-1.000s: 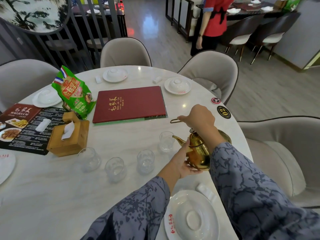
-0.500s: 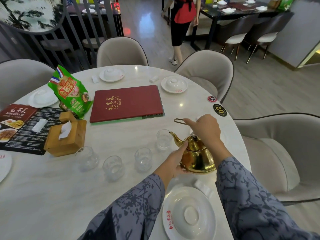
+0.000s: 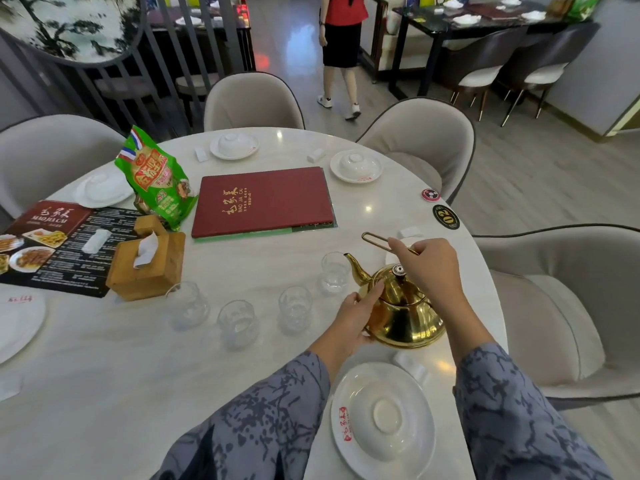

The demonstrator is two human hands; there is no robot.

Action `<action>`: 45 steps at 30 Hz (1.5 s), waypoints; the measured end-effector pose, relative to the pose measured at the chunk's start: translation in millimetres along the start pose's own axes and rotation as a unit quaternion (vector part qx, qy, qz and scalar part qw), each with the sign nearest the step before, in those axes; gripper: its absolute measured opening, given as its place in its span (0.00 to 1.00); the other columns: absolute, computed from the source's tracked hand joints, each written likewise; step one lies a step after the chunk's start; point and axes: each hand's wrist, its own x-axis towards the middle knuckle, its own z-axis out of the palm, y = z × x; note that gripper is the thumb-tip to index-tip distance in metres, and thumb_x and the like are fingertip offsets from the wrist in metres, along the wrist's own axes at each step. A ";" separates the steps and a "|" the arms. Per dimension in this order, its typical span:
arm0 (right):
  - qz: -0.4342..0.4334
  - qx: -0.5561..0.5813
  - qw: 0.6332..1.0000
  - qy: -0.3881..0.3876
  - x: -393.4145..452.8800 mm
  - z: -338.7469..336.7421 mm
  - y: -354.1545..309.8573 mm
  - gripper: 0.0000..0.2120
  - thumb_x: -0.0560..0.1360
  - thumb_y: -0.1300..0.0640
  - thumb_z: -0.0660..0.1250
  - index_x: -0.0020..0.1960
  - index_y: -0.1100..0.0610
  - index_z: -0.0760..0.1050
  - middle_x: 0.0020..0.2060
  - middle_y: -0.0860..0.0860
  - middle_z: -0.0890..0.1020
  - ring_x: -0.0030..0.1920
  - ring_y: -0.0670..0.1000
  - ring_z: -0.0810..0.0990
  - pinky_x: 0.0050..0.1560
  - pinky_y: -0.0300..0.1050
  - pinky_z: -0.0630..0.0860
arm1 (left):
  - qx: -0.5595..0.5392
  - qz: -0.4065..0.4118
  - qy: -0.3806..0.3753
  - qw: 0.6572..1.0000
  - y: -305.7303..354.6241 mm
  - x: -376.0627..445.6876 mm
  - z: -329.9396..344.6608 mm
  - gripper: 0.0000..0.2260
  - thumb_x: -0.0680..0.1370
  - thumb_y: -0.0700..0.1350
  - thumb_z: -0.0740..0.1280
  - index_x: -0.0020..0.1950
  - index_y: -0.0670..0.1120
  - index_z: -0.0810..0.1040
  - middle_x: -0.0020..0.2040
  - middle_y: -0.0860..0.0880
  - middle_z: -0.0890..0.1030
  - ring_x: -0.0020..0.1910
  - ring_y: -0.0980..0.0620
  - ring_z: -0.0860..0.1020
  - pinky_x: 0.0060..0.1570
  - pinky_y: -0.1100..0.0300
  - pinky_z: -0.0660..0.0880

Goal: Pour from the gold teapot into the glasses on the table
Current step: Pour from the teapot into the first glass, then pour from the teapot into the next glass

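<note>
The gold teapot (image 3: 403,313) stands upright on the white round table (image 3: 104,375), spout pointing left toward the rightmost glass (image 3: 335,271). My right hand (image 3: 427,266) grips the thin wire handle above the lid. My left hand (image 3: 356,315) presses against the pot's left side below the spout. Several clear glasses stand in a curved row left of the pot: one (image 3: 295,308) nearest, another (image 3: 238,322) in the middle, and one (image 3: 188,303) farthest left.
A white plate with an upturned bowl (image 3: 382,419) lies near the front edge. A wooden tissue box (image 3: 147,263), a green snack bag (image 3: 157,178), a red menu book (image 3: 263,200) and a dark menu sheet (image 3: 52,244) sit further back. Padded chairs ring the table. A person walks beyond.
The teapot went from tilted toward the rightmost glass to upright on the table, a little further right. Both hands stayed on it.
</note>
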 end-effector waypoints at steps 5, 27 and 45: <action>-0.043 0.011 0.998 -0.054 -13.7 3.5 -10.2 0.27 0.76 0.47 0.68 0.24 0.59 0.67 0.19 0.51 0.67 0.21 0.49 0.64 0.28 0.42 0.65 | -0.017 0.009 0.013 1.000 -12.8 -18.9 -14.4 0.39 0.66 0.67 0.72 0.71 0.51 0.66 0.67 0.45 0.75 0.63 0.41 0.75 0.55 0.43 0.80; -0.065 -0.147 0.977 -0.137 -39.6 62.8 -71.2 0.20 0.74 0.50 0.69 0.30 0.57 0.64 0.25 0.49 0.68 0.26 0.50 0.68 0.27 0.41 0.63 | -0.152 -0.081 -0.012 0.985 -37.4 -59.9 -58.4 0.32 0.71 0.64 0.70 0.68 0.47 0.68 0.68 0.41 0.73 0.67 0.37 0.72 0.62 0.37 0.74; -0.119 -0.246 0.945 -0.180 -24.9 76.7 -99.8 0.19 0.76 0.49 0.68 0.34 0.55 0.62 0.31 0.49 0.70 0.33 0.52 0.72 0.28 0.41 0.64 | -0.240 -0.114 -0.046 0.963 -29.8 -47.1 -54.5 0.37 0.71 0.66 0.69 0.72 0.46 0.65 0.72 0.39 0.69 0.68 0.34 0.70 0.66 0.36 0.70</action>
